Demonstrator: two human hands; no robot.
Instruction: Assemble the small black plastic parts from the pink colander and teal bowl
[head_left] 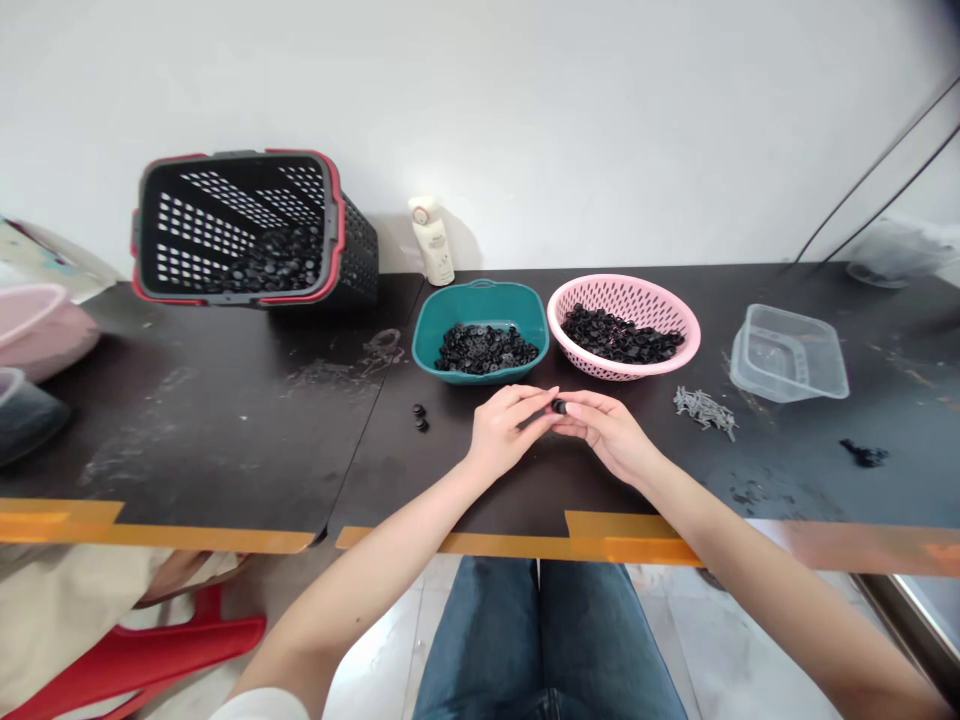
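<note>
Both hands meet over the table, fingertips closed around one small round black part (559, 406). My left hand (510, 420) pinches it from the left; my right hand (604, 430) grips it from the right, thumb on top. Just behind my left hand stands a teal basin (424, 335) with many black round parts (487, 348) in it. Behind my right hand is a pink colander (686, 345) holding thin black pieces (622, 335). A few black round parts (421, 417) lie on the table left of my left hand. Grey pins (705, 410) are heaped to the right.
A black basket with a red rim (335, 230) leans at the back left, with black parts inside. A white bottle (433, 245) stands by the wall. Right of the pins sits a clear plastic tub (825, 370), near a small black pile (864, 454). Orange tape (480, 545) lines the table's front edge.
</note>
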